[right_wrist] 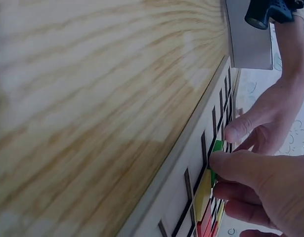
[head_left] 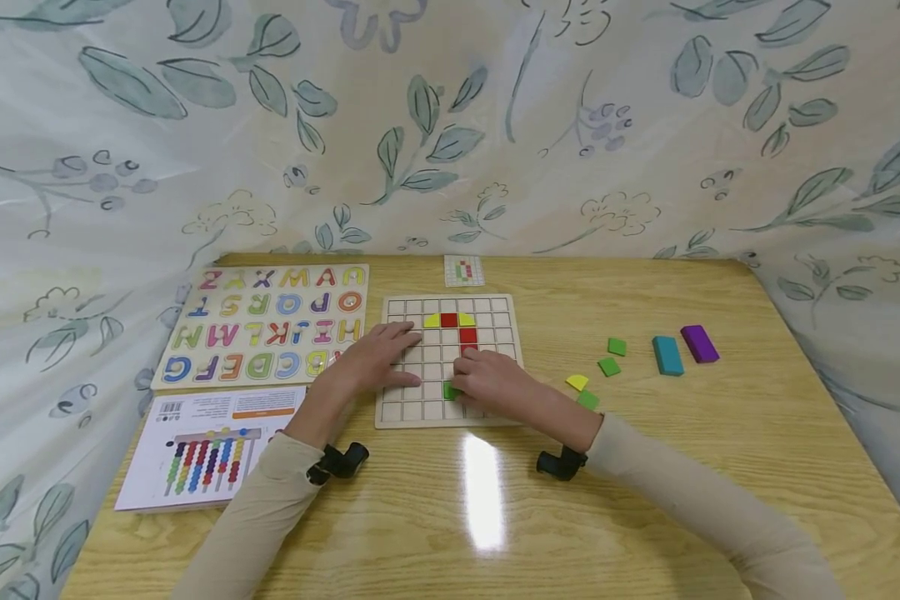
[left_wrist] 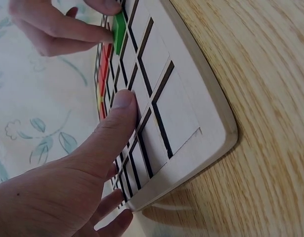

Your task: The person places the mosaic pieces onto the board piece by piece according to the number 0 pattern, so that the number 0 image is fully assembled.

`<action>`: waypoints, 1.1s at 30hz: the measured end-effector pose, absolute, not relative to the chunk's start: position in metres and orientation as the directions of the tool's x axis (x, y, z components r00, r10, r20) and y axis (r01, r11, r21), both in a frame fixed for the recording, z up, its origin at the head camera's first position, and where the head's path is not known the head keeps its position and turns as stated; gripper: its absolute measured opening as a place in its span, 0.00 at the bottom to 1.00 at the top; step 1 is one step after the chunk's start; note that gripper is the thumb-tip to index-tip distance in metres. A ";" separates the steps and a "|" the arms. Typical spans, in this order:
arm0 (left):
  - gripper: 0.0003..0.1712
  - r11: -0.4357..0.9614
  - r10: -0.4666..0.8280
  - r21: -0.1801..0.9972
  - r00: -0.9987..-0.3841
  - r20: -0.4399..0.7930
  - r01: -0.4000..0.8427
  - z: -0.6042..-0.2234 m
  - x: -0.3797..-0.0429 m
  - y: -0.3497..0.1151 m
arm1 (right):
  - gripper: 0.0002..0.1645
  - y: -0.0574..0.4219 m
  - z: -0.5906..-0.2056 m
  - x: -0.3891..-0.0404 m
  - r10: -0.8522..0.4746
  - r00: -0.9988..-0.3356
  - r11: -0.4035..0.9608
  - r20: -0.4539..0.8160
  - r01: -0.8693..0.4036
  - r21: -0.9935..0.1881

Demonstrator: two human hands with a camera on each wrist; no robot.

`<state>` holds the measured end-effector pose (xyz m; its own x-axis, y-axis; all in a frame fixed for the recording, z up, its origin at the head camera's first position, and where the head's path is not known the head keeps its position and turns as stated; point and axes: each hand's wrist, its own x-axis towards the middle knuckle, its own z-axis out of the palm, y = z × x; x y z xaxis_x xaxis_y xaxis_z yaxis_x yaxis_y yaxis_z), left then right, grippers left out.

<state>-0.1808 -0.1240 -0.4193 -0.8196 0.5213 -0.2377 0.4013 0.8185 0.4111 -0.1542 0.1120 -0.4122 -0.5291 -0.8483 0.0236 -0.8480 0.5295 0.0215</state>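
Over on the far left I've got the alphabet peg board (head_left: 337, 289), with the white printed box (head_left: 210, 450) lying just below it on the table (head_left: 645, 500). Next along, the left hand (head_left: 371, 358): fingers spread and relaxed, gripping nothing, thumb resting on the wooden grid board (head_left: 412, 410). I like that; it should keep the board from sliding. Inside the grid, a red square (head_left: 448, 320) sits between two yellow curved pieces (head_left: 432, 322), with more red below the right-hand one. And there's the green square (left_wrist: 119, 33), low in the grid, right where the action is! Right hand (head_left: 498, 383) on it, thumb and fingers pinching its edges; I can't tell whether it's seated flat. Best line, I'd say: true its sides to the cell lines, ease it down level, then press with one fingertip so the neighbours don't shift. Worth a glance at the pattern card (head_left: 463, 271) beyond the far edge to confirm the cell. Out right, loose green squares (head_left: 617, 346) and a loose yellow piece (head_left: 576, 382), then a teal block (head_left: 668, 356) and, just beside it, a purple block (head_left: 700, 343).
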 end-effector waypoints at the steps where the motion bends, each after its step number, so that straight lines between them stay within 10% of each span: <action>1: 0.43 0.819 0.522 0.410 -0.819 -0.238 0.402 -0.419 -0.181 -0.124 | 0.10 0.112 -0.413 -0.154 -0.844 -0.536 0.536 0.023 -0.844 0.012; 20: 0.43 0.815 0.523 0.427 -0.814 -0.250 0.392 -0.419 -0.182 -0.124 | 0.14 0.126 -0.415 -0.155 -0.815 -0.577 0.574 0.053 -0.817 -0.059; 33: 0.44 0.821 0.521 0.417 -0.811 -0.265 0.391 -0.420 -0.183 -0.125 | 0.23 0.245 -0.419 -0.131 -0.502 -0.859 0.814 0.099 -0.508 -0.282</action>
